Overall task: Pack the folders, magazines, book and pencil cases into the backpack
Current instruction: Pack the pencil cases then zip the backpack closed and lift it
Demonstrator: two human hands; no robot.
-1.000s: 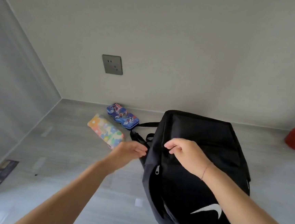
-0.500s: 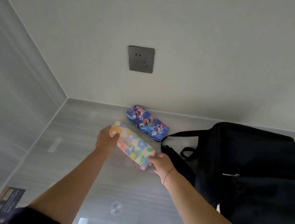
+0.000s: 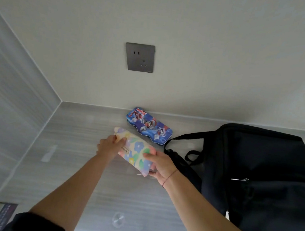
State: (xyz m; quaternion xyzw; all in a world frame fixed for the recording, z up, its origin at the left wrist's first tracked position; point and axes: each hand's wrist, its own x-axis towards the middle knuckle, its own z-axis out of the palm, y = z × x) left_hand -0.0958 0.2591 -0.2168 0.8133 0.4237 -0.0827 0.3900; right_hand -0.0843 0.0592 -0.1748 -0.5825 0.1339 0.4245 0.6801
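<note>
A soft floral pencil case lies at the middle of the grey table, held at both ends. My left hand grips its far left end and my right hand grips its near right end. Behind it, close to the wall, a blue tin pencil case with cartoon figures lies flat. The black backpack sits on the right, its straps stretched toward the two cases. Whether its main opening is unzipped cannot be told.
A grey wall socket is on the back wall above the cases. A side wall closes the table on the left. A dark printed magazine or book lies at the lower left corner.
Both hands left the backpack, reached left to the floral pencil case and closed on its two ends. The view swung left, so the backpack now sits at the right.
</note>
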